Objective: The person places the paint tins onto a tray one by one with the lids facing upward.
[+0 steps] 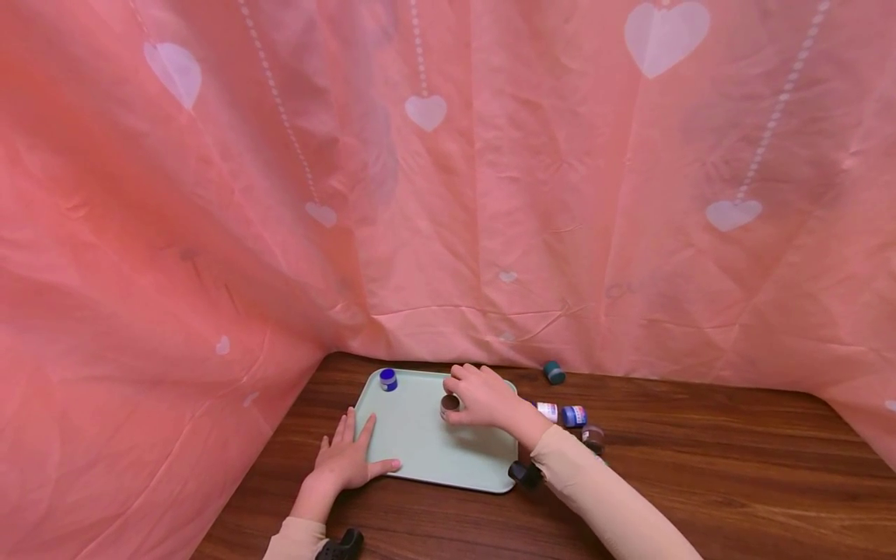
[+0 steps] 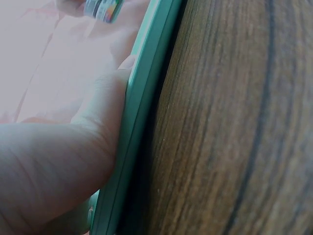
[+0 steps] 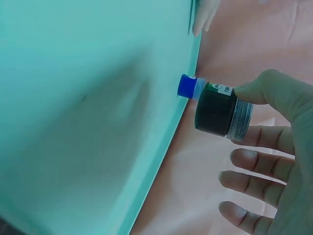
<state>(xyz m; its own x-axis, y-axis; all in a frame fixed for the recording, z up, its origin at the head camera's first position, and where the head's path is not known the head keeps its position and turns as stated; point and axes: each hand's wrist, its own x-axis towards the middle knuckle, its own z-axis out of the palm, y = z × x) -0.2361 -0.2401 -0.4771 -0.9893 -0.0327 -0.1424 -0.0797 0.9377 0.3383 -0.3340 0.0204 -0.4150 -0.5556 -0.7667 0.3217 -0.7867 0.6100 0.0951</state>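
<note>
My right hand [image 1: 483, 398] pinches a small dark brown paint jar [image 1: 449, 407] between thumb and forefinger, above the pale green tray [image 1: 427, 447]. In the right wrist view, the other fingers stand apart from this jar [image 3: 215, 111], which is tilted with its clear ribbed end in the grip. A blue-lidded paint jar [image 1: 388, 379] stands at the tray's far left corner. At the near left corner my left hand [image 1: 343, 463] rests with spread fingers, its thumb over the front rim. The left wrist view shows that thumb along the tray's edge [image 2: 142, 88].
Right of the tray, several paint jars lie on the wooden table [image 1: 700, 451]: a teal one [image 1: 554, 372] at the back, a white-labelled one [image 1: 547, 411], a blue one [image 1: 575, 417] and a brown one [image 1: 593, 437]. A pink curtain [image 1: 476, 233] hangs behind and at the left.
</note>
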